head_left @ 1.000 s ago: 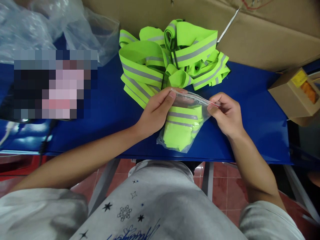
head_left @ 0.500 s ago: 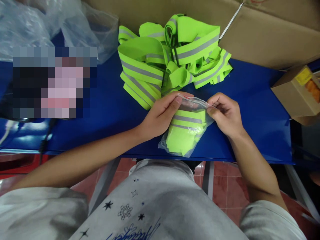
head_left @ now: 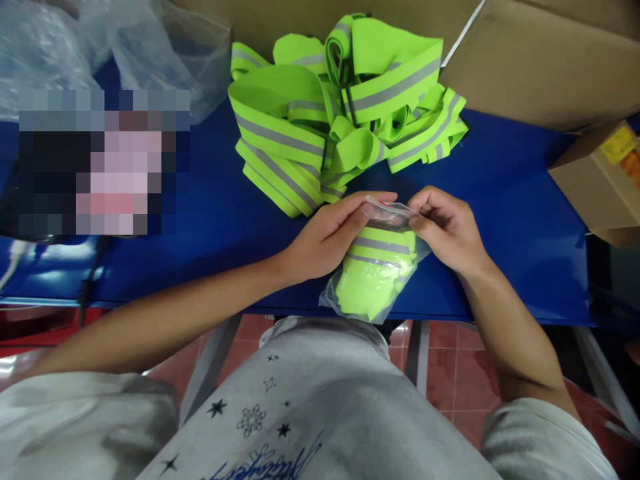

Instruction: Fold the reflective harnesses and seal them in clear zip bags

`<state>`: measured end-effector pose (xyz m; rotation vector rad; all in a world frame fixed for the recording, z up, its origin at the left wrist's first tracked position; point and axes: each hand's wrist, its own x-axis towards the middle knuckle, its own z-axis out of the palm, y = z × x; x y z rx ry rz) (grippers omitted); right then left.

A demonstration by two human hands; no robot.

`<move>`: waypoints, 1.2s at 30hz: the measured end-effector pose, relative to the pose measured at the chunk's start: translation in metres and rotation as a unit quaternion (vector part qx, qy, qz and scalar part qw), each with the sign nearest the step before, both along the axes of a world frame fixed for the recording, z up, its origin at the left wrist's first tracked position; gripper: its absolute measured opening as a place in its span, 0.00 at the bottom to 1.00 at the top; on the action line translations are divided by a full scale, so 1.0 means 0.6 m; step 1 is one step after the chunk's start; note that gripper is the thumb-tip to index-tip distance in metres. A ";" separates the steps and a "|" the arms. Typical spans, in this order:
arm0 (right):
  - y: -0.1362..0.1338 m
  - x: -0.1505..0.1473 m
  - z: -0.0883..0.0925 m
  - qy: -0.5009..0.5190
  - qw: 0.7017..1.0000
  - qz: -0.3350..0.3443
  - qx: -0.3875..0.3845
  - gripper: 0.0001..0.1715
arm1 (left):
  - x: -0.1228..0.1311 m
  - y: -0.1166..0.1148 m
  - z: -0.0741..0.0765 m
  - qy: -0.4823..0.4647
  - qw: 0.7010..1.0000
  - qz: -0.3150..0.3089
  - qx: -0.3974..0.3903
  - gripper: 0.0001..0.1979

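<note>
A clear zip bag [head_left: 373,280] holding a folded neon-green reflective band lies at the near edge of the blue table [head_left: 215,213]. My left hand [head_left: 330,233] pinches the bag's top strip from the left. My right hand [head_left: 445,227] pinches the same strip from the right, and the fingertips of both hands almost meet. Just beyond my hands lies a loose pile of neon-green bands with grey reflective stripes [head_left: 340,113].
Crumpled clear plastic bags [head_left: 125,47] lie at the back left. A large cardboard sheet [head_left: 540,60] leans behind the pile, and a small cardboard box [head_left: 605,180] stands at the right edge. A blurred patch covers something at the left. Red floor tiles show below the table.
My two hands have come closer together along the bag's top strip, the right hand sliding left. The bag has shifted slightly toward me.
</note>
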<state>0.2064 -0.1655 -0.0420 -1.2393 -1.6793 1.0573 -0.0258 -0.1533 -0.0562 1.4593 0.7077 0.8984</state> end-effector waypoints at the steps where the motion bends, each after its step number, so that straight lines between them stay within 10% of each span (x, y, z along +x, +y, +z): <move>1: 0.000 0.001 -0.001 -0.001 1.000 0.010 0.001 0.06 | 0.000 -0.001 -0.002 0.004 1.000 -0.007 0.006 0.25; 18: -0.008 0.002 0.006 -0.055 0.998 0.030 0.021 0.12 | 0.006 -0.005 -0.011 0.022 0.999 -0.012 0.022 0.16; 36: -0.003 0.037 0.037 -0.136 0.969 0.208 0.000 0.05 | -0.002 -0.007 -0.006 0.043 0.990 -0.128 -0.051 0.07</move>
